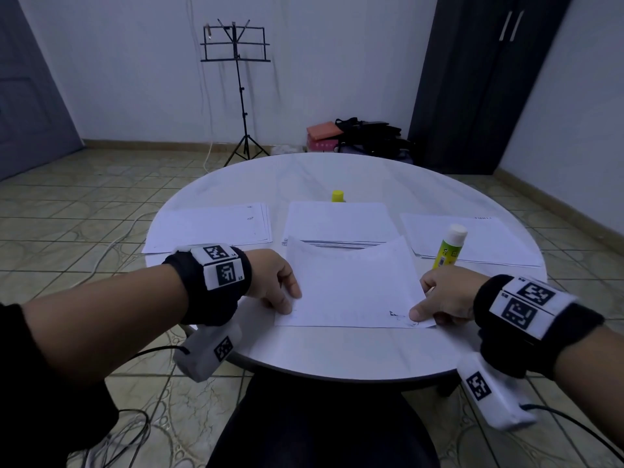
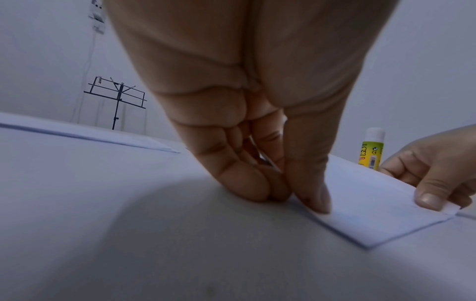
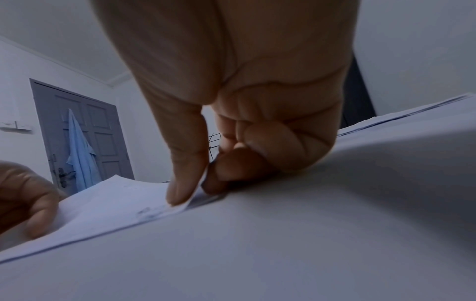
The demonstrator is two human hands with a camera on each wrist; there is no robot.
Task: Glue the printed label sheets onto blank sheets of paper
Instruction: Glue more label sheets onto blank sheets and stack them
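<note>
The sheet of paper [image 1: 354,285] in my grip lies near the front edge of the round white tabletop [image 1: 337,352], its far edge curling up over the middle stack of paper [image 1: 337,219]. It is white, with a small dark printed mark at its near right corner; lines of print show on a sheet just beneath its raised far edge. My left hand [image 1: 273,282] pinches the near left corner, thumb on top, fingers curled underneath. My right hand [image 1: 445,298] pinches the near right corner between thumb and curled fingers, lifting it slightly off the tabletop. A left stack of paper [image 1: 216,226] and a right stack of paper [image 1: 486,238] flank the middle one. A glue stick [image 1: 449,246] with a white cap stands upright on the right stack. A yellow cap [image 1: 338,196] shows just beyond the middle stack.
</note>
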